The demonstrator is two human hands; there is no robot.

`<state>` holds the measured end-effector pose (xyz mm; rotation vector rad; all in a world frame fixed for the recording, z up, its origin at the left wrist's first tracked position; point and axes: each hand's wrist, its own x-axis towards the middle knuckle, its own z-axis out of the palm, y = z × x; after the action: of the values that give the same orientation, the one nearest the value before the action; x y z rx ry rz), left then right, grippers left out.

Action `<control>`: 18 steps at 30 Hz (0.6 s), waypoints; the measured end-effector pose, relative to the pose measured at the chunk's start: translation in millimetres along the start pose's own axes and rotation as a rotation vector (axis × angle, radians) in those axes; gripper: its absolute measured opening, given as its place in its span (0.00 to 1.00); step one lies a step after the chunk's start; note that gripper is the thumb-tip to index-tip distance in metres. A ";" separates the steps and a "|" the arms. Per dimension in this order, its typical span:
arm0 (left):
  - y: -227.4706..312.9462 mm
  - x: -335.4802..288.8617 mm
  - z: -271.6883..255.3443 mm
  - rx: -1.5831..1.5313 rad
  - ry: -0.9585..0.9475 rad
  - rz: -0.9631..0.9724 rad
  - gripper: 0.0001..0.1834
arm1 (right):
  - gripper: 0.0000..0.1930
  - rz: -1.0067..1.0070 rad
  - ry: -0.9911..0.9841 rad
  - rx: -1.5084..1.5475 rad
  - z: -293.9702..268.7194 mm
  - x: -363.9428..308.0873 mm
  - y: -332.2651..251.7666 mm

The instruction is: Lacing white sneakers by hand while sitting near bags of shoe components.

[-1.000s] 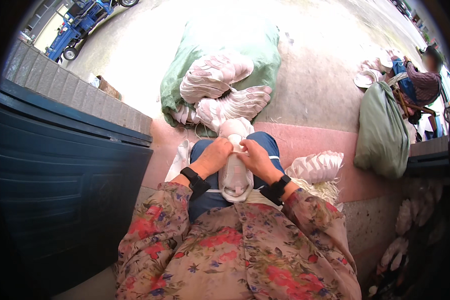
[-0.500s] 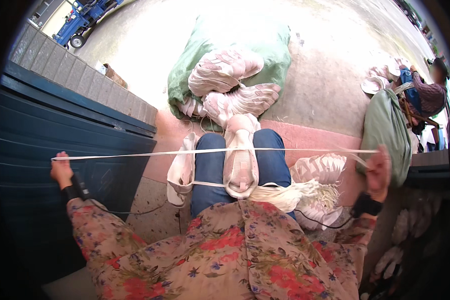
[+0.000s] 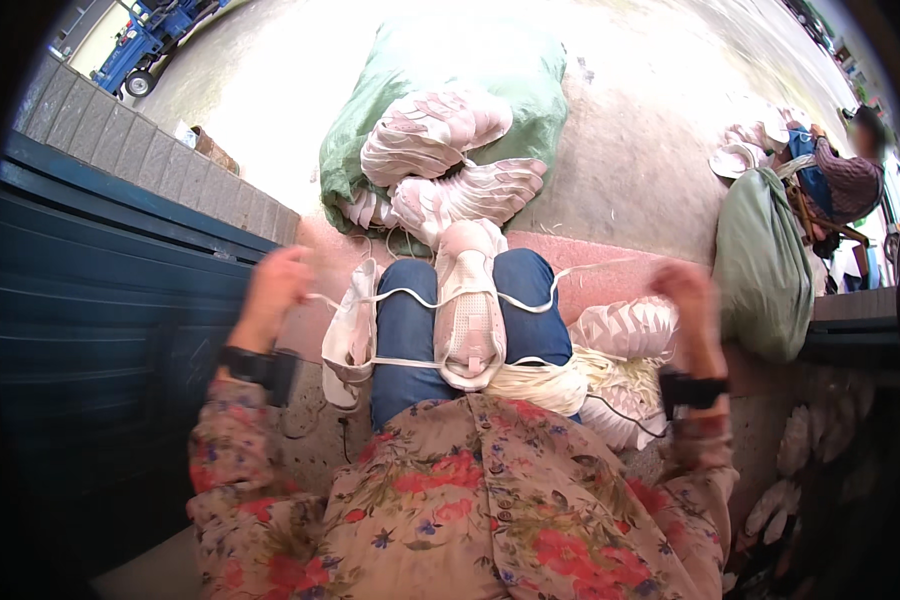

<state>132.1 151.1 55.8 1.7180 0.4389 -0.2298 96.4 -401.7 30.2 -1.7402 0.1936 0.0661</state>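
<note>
I locate the shoe upper [image 3: 470,345] at frame centre, slack lace [image 3: 405,291] across it. Left hand [image 3: 278,283] and right hand [image 3: 686,290] stand wide apart, blurred; I cannot confirm grip. I'd draw both ends evenly.

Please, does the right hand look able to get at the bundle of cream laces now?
Probably yes. The bundle of cream laces lies largely uncovered across the right thigh; the right hand is on that same side, with nothing visibly blocking its way.
</note>
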 end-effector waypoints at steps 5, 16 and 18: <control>-46.8 -14.0 122.5 0.040 -0.475 -0.193 0.05 | 0.04 -0.614 -0.414 -0.486 159.1 -8.8 37.0; -63.1 -0.9 145.9 0.459 -0.306 0.319 0.07 | 0.05 -0.490 -0.342 -0.814 194.8 16.1 37.2; -66.0 -7.2 143.5 0.484 -0.294 0.321 0.08 | 0.03 -0.547 -0.307 -0.854 199.9 18.7 37.3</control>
<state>111.2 19.2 -28.9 2.1537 -0.1259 -0.3695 121.6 -213.4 -44.6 -2.5364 -0.6262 0.0119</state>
